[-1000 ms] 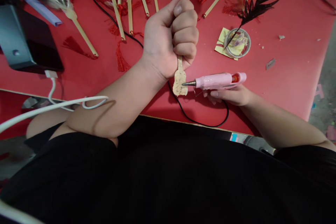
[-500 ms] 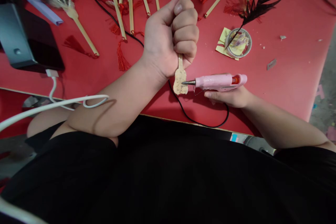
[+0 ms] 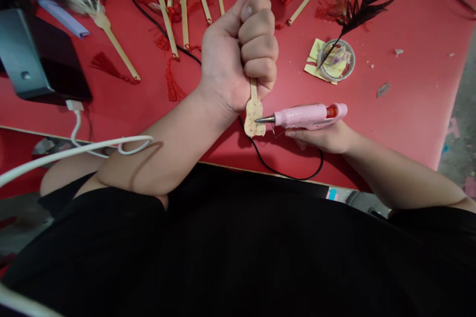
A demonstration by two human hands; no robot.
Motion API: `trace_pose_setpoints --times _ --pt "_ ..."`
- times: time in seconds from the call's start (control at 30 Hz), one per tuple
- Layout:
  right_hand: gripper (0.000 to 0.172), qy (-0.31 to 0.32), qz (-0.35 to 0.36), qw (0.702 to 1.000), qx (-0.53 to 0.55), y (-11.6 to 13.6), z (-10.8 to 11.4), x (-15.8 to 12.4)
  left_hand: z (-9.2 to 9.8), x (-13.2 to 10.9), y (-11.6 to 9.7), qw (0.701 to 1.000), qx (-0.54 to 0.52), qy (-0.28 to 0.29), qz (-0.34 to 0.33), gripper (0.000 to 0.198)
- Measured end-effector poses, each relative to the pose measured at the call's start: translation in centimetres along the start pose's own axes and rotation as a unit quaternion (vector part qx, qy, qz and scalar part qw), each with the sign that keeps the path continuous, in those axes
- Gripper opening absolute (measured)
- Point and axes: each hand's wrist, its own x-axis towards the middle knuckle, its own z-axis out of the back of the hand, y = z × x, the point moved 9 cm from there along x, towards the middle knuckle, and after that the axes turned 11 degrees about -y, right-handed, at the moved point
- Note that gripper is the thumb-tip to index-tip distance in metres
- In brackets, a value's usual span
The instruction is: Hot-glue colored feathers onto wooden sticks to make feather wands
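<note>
My left hand (image 3: 241, 49) is closed in a fist around the handle of a flat wooden fan stick (image 3: 254, 121). The stick's broad, scalloped end points toward me below the fist, its pale face marked with rough spots. In my right hand (image 3: 325, 136) is a pink hot glue gun (image 3: 307, 116), lying on its side with the metal nozzle pointing left. The nozzle tip is over the broad end of the stick; I cannot tell whether it touches. A black cord (image 3: 267, 163) loops on the table below the glue gun.
Feathered fans with red tassels (image 3: 173, 81) and wooden handles (image 3: 121, 54) lie at the back left. A round tub (image 3: 352, 62) with a dark feather (image 3: 368, 10) over it stands on yellow paper (image 3: 311, 67). A small blade (image 3: 383, 90) lies right; a grey device (image 3: 44, 54) stands left.
The nozzle tip has shifted slightly lower on the broad end of the stick. Both hands keep their grip; the whole view has moved a little.
</note>
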Motion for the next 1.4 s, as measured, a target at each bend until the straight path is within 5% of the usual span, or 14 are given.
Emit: trace_pose_setpoints --times 0.27,0.47,0.9,1.4 --pt "0.027 0.001 0.016 1.0 0.015 0.9 -0.6 0.1 0.3 -0.4 -0.8 0.997 0.032 -0.013 -0.065 0.044" --pt "0.031 -0.006 0.011 1.0 -0.002 0.9 -0.3 0.1 -0.2 -0.1 -0.2 0.999 -0.021 0.036 -0.002 0.044" --pt "0.023 0.017 0.022 1.0 0.013 0.8 -0.6 0.0 -0.2 0.5 -1.1 0.994 -0.014 0.062 -0.086 0.046" --pt "0.042 0.027 -0.03 0.999 -0.02 -1.1 -0.2 -0.3 -0.2 0.8 -1.0 0.996 -0.022 0.062 -0.065 0.048"
